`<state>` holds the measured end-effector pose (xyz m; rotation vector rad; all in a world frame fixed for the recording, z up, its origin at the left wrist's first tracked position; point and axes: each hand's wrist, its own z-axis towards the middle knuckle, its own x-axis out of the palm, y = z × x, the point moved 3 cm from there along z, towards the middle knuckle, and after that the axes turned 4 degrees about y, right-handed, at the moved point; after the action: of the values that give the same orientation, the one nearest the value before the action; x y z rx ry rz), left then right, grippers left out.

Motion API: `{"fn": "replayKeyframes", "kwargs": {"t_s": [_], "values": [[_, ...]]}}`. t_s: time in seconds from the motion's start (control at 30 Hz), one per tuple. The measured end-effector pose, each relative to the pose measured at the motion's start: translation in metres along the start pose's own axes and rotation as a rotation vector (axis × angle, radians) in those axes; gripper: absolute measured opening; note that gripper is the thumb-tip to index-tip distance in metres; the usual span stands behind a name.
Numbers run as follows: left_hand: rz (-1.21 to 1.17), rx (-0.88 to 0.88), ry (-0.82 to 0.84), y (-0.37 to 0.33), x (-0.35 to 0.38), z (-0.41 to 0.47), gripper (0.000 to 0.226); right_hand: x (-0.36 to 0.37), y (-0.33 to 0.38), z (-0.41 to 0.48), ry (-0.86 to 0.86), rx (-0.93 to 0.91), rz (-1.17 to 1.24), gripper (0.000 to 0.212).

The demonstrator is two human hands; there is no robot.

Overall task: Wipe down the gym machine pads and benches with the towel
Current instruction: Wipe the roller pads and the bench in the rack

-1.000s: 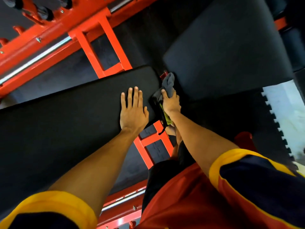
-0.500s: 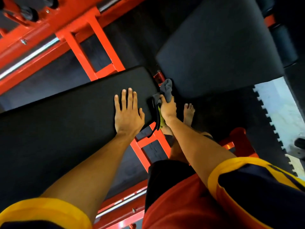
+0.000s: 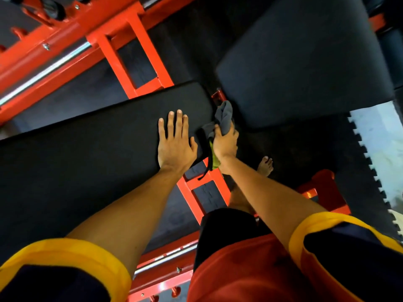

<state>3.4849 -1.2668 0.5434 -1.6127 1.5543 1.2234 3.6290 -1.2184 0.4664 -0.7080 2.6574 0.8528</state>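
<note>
We look straight down on the left hand (image 3: 176, 147), flat on the long black pad (image 3: 87, 149) near its right end, fingers straight and a little apart, palm pressing the vinyl. Just beside it the right hand (image 3: 225, 144) has its fingers clamped round the grey towel (image 3: 224, 115), bunched up in the gap between this pad and the wide pad (image 3: 305, 62) at upper right. We cannot tell whether the cloth actually touches either pad's edge, it is too dark in there. A yellow-green strip (image 3: 214, 160) and a thin black cord hang below the fist; whether they belong to the towel is hard to say. The long pad runs off the left edge, and the wide one is cut off at the top. The red frame (image 3: 135, 51) crosses behind and beneath, mostly covered by the pads. One bare foot (image 3: 266, 165) peeks out on the dark floor mat (image 3: 294, 149), half hidden by the right forearm.
</note>
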Motion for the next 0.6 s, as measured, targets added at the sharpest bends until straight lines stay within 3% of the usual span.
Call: {"fn": "replayKeyframes", "kwargs": {"t_s": [0.13,0.23,0.33,0.6], "values": [[0.007,0.000,0.017,0.000,0.001,0.000,0.070,-0.016,0.000,0.023,0.085,0.041,0.066,0.055],[0.011,0.001,0.017,0.001,0.003,-0.001,0.070,-0.001,0.005,-0.020,0.011,-0.015,-0.041,0.069],[0.018,0.002,0.022,0.000,0.003,0.001,0.071,0.003,-0.004,-0.050,0.039,-0.112,-0.132,0.076],[0.035,-0.001,0.071,0.000,0.004,0.000,0.069,-0.029,-0.003,0.015,0.231,-0.032,-0.126,0.068]]}}
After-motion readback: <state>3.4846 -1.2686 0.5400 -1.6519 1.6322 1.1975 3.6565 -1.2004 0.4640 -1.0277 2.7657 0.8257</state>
